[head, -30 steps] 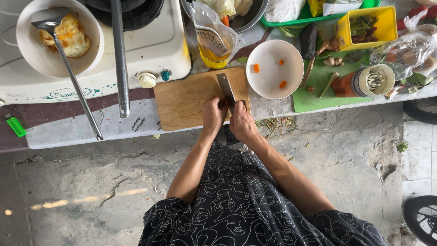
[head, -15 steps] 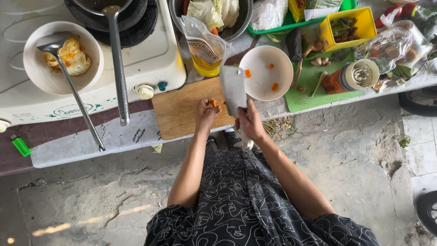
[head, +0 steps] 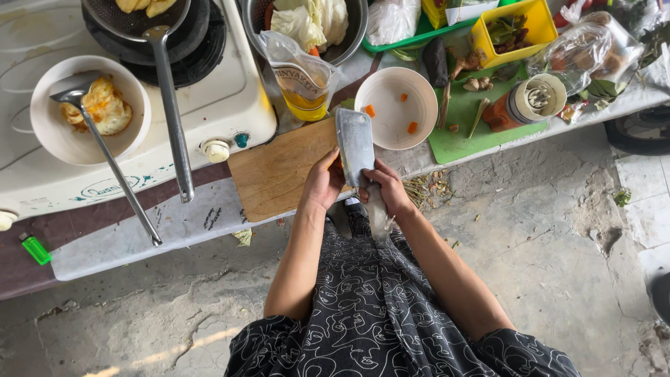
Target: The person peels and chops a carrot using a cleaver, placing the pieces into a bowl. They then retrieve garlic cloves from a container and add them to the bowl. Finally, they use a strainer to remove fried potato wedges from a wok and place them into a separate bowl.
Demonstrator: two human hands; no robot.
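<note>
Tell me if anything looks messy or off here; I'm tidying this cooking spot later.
Vegetable scraps lie scattered at the counter's edge beside the wooden cutting board, and a green lighter lies near the stove. Otherwise nothing looks spilled or broken.

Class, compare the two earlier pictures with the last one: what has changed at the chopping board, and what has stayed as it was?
The cleaver has been lifted off the wooden board and now stands flat-side up over the board's right edge beside the white bowl. The right hand keeps its grip on the handle; the left hand has moved against the blade's side. The bowl, oil pouch and stove stayed put.
</note>
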